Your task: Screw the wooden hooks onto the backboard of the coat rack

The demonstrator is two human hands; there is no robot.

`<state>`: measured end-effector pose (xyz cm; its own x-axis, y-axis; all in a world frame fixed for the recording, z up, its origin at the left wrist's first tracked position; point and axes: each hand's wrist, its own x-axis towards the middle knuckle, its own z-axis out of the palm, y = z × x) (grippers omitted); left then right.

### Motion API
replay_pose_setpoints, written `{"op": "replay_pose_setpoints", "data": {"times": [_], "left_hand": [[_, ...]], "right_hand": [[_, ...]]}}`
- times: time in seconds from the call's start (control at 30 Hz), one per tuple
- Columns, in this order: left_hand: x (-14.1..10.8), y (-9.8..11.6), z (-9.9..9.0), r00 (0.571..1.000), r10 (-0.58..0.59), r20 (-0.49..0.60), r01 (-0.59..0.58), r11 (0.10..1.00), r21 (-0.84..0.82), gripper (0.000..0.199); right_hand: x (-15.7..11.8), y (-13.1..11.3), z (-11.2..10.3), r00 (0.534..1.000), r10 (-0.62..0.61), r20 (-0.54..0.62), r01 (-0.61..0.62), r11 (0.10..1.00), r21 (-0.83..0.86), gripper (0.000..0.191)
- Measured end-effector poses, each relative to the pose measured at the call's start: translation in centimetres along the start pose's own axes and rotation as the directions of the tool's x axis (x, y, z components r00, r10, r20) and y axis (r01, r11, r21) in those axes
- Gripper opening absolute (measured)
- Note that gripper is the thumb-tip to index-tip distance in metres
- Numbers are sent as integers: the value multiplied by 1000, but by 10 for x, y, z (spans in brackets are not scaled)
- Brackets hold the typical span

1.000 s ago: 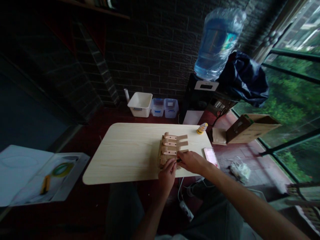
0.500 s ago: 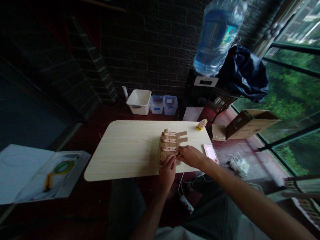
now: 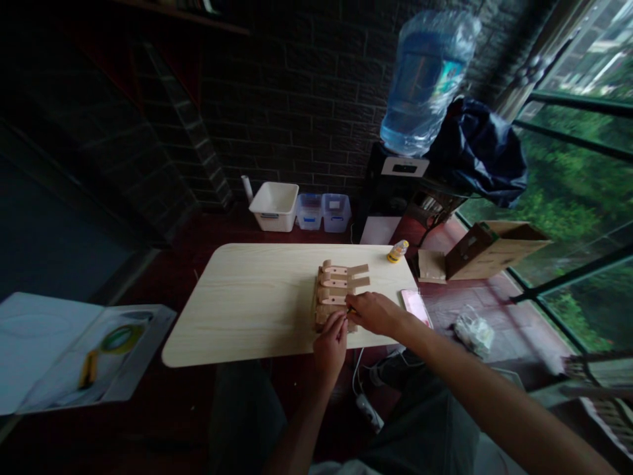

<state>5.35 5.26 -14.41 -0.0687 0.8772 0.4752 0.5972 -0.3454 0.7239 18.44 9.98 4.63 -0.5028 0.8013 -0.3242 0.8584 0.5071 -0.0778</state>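
A tan block [image 3: 324, 315], wooden or cardboard, lies near the front edge of the table. Several strips with dark holes [image 3: 337, 283] run across it, curled up at their left ends, and flat tabs [image 3: 360, 270] stick out to the right. My right hand [image 3: 372, 311] is closed over the block's right side around a small tool with a dark and yellow handle [image 3: 351, 310], mostly hidden by the fingers. Against the block's near part, the fingers of my left hand [image 3: 332, 336] are pinched together close to the tool's tip. What they pinch is too small to make out.
On the pale table [image 3: 242, 297] stand a yellow-capped bottle [image 3: 397, 251] and a pink-screened phone [image 3: 415, 305] at the right. Beyond it are plastic bins [image 3: 274, 208] and a water dispenser [image 3: 403, 168]. An open white case [image 3: 143, 349] sits left; a power strip [image 3: 370, 412] lies below.
Both hands stay at the block with only slight finger movement, and less of the small tool shows now. The whole view has shifted a little as the head moved.
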Motion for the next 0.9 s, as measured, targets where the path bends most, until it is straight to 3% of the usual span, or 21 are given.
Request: {"op": "replay_pose_setpoints", "data": {"times": [0.17, 0.53, 0.8, 0.9], "left_hand": [[-1, -1, 0, 1000, 10, -26, -9, 1000, 10, 24], [-1, -3, 4, 999, 5, -38, -5, 1000, -11, 25], [-3, -5, 3, 1000, -1, 3, 1, 1000, -1, 28], [-1, -4, 2, 1000, 8, 9, -8, 1000, -4, 30]], "right_hand": [[2, -4, 2, 999, 41, 2, -41, 999, -17, 36], [-7, -4, -1, 1000, 0, -22, 1, 1000, 14, 24], [-7, -19, -1, 990, 137, -24, -138, 990, -27, 33], [-11, -20, -4, 993, 111, -41, -112, 993, -20, 35]]}}
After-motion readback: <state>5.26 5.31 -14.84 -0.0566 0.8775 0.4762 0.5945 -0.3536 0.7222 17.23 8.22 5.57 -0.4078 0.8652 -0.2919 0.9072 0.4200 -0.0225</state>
